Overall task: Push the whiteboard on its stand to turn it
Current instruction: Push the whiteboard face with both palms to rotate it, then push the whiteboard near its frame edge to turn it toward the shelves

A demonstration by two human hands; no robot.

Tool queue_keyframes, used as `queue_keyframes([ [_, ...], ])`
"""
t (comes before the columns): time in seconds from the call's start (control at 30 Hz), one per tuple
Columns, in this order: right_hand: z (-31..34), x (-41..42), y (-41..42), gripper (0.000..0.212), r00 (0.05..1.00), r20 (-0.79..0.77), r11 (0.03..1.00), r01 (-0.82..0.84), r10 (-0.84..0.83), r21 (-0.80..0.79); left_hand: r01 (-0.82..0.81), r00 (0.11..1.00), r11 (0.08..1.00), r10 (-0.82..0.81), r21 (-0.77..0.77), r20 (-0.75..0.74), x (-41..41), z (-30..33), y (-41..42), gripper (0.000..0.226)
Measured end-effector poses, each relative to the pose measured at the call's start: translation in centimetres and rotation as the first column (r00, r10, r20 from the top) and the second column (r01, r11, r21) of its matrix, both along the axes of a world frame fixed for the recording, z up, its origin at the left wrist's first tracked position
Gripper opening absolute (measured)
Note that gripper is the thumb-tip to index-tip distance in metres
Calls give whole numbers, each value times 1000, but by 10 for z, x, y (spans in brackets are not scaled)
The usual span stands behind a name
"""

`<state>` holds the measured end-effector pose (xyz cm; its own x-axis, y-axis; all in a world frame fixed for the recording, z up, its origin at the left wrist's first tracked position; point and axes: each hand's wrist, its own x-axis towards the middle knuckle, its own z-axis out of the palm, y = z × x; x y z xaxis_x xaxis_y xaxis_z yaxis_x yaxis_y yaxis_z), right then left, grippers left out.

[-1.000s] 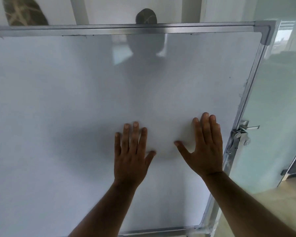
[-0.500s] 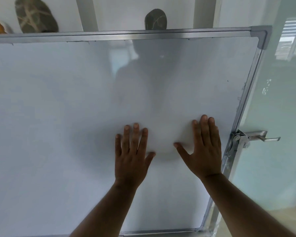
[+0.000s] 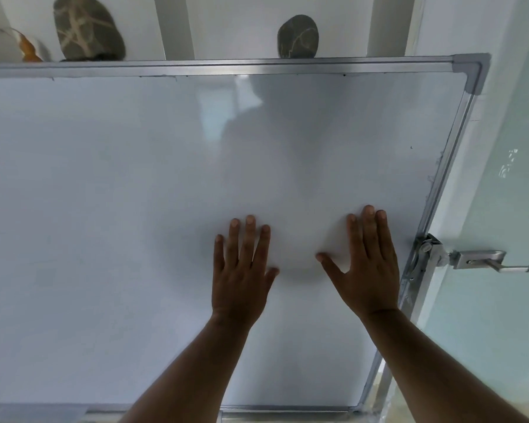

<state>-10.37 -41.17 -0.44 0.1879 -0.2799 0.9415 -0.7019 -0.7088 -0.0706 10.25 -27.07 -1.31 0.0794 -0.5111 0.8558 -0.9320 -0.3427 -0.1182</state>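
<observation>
A large whiteboard [image 3: 104, 209] with a silver metal frame fills most of the head view; its surface is blank and reflects a dim silhouette. My left hand [image 3: 242, 270] lies flat on the board, fingers apart, low and right of the middle. My right hand [image 3: 368, 270] presses flat beside it, close to the board's right frame edge [image 3: 440, 184]. A metal clamp bracket [image 3: 431, 251] of the stand sits on that edge, right of my right hand. The stand's lower parts are hidden.
A frosted glass door [image 3: 501, 315] with a metal lever handle [image 3: 489, 261] stands directly right of the board. Behind the board's top edge, a white wall carries a large veined stone [image 3: 87, 29] and a smaller one [image 3: 298, 36].
The board's top edge has sunk in view, showing more wall and stones behind. The door handle has emerged from behind the right frame. Both hands stay flat on the board.
</observation>
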Motion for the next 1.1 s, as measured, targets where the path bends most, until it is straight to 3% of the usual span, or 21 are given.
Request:
queue_keyframes([
  [0.23,3,5,2,94,1000,6,996,-10,9,89,-17,999,995,20,96,-27,-3,13,8,100],
  [0.4,5,38,62,96,992,42,966,-122,116,227,-34,998,990,40,134,-45,10,11,47,100],
  [0.63,2,157,169,88,947,-64,938,-301,315,173,-166,976,978,182,127,-121,106,-6,173,94],
  [0.87,3,293,306,83,888,-134,896,-428,441,115,-365,909,925,379,108,-171,237,-18,357,83],
  [1.1,26,399,409,81,837,-275,878,-472,473,74,-503,817,856,515,118,-260,331,-26,465,90],
])
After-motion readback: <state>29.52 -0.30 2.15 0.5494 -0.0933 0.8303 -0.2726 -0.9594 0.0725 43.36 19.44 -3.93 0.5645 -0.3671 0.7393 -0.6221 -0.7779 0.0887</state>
